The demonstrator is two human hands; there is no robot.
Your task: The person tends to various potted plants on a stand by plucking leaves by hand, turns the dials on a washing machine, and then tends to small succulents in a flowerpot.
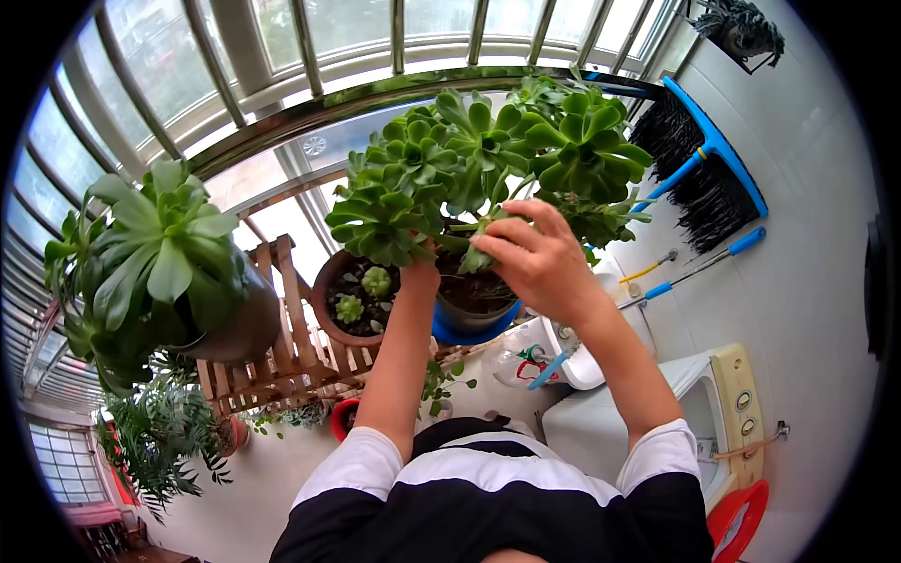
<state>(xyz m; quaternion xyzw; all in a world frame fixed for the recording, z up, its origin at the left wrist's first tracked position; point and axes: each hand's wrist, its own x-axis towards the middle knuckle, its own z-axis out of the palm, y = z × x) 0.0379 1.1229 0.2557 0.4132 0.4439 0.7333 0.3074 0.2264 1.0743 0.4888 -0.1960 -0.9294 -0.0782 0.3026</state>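
Note:
A large green rosette succulent [488, 136] spreads in front of me from a dark pot [469, 302] set on a blue saucer [474, 328]. My right hand [544, 258] is at the plant's lower right, its curled fingers closed on a pale succulent leaf [486, 228] above the soil. My left hand [422, 270] reaches in under the leaves from the left side of the pot. Foliage hides its fingers, so what they do cannot be seen. Just left of that arm, a brown pot [328, 305] holds small succulents [349, 308] in dark soil.
Another big succulent [164, 244] leans from a brown pot at left, by a wooden slatted stand [296, 328]. Metal railings [305, 47] run along the window. A blue broom [718, 141] hangs on the right wall, above a washing machine [601, 413] and a white sink [587, 371].

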